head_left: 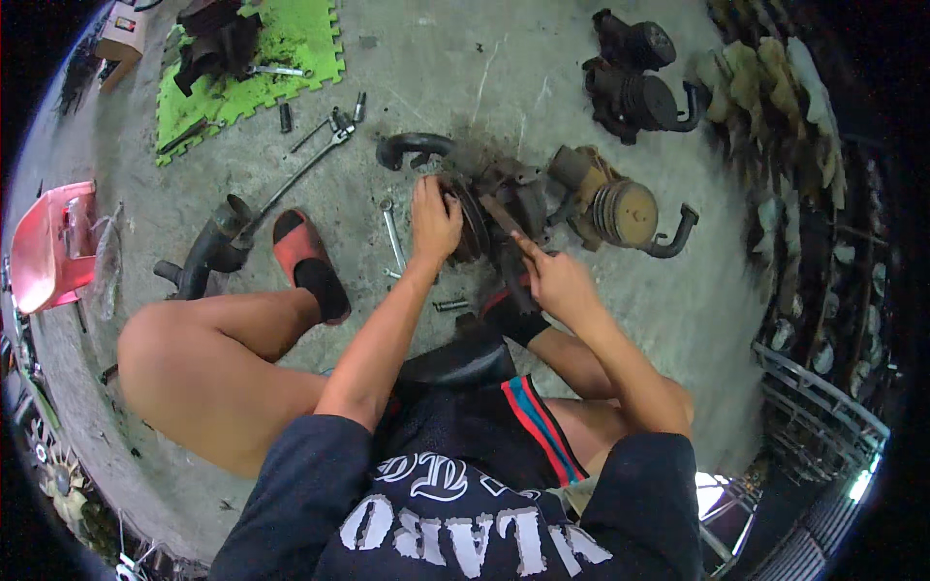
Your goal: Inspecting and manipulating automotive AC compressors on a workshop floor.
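Observation:
Between my feet on the concrete floor stands a dark, greasy pump-like machine part with a grooved pulley [471, 221] on its left side. The fingers of my left hand [436, 223] are bent over the pulley's rim and steady it. My right hand [564, 283] grips a flat, brownish bar-like tool [502, 215], its far end against the top of the machine part. The exact kind of tool cannot be made out. A curved black pipe [415, 148] lies just beyond my left hand. A combination wrench [392, 235] is on the floor left of the part.
At right sits a tan pump with a pulley [625, 213]; darker pumps [639, 102] stand farther back. A long ratchet handle [300, 177], a socket [286, 118] and a black elbow pipe [208, 254] lie left. Beyond are a green foam mat [291, 39] and a pink stool [53, 250].

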The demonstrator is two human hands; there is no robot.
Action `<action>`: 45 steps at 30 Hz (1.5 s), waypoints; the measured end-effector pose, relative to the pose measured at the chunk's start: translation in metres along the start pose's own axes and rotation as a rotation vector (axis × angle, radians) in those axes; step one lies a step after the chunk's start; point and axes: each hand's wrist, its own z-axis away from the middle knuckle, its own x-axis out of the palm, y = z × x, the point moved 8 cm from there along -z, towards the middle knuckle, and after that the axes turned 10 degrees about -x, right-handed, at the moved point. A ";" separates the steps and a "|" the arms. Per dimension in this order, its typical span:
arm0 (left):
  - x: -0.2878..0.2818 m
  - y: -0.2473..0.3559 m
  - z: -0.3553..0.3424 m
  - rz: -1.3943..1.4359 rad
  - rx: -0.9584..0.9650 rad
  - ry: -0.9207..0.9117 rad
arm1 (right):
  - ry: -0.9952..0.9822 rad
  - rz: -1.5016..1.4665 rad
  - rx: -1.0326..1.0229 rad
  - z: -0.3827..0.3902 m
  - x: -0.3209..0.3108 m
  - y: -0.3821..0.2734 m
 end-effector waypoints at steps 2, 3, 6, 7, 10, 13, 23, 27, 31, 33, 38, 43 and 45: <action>0.001 -0.003 0.000 -0.018 -0.008 0.015 | 0.002 -0.039 -0.024 -0.006 -0.018 -0.004; 0.000 -0.006 -0.001 -0.058 0.026 0.039 | 0.001 -0.042 -0.018 -0.009 -0.026 -0.007; 0.009 -0.004 0.000 -0.063 0.015 -0.013 | 0.035 -0.040 0.021 -0.018 -0.028 -0.001; 0.011 -0.005 0.000 -0.061 0.021 -0.013 | 0.072 -0.037 0.034 -0.026 -0.025 0.001; 0.010 -0.001 0.000 -0.034 0.080 0.042 | 0.090 0.036 0.069 -0.038 0.015 0.012; 0.008 -0.004 -0.002 0.006 0.064 0.030 | 0.034 0.111 0.047 -0.020 0.022 0.001; 0.007 -0.015 0.001 0.065 -0.113 -0.065 | 0.264 -0.481 0.238 -0.013 -0.026 -0.022; 0.000 0.001 0.016 0.068 -0.085 0.074 | 0.321 -0.497 0.235 -0.082 -0.012 -0.034; 0.011 0.000 0.020 0.004 -0.090 0.083 | 0.116 -0.365 0.476 -0.139 0.007 0.001; 0.020 0.004 0.018 0.020 -0.059 0.050 | 0.075 -0.337 0.546 -0.147 0.009 0.019; -0.002 -0.024 0.011 0.023 -0.067 0.115 | 0.208 -0.531 0.423 -0.143 0.019 -0.023; -0.002 -0.017 0.026 0.187 -0.426 -0.102 | 0.131 -0.436 0.459 -0.155 0.021 -0.009; 0.027 0.015 0.041 0.082 -0.101 -0.009 | 0.256 -0.643 0.442 -0.158 0.043 0.063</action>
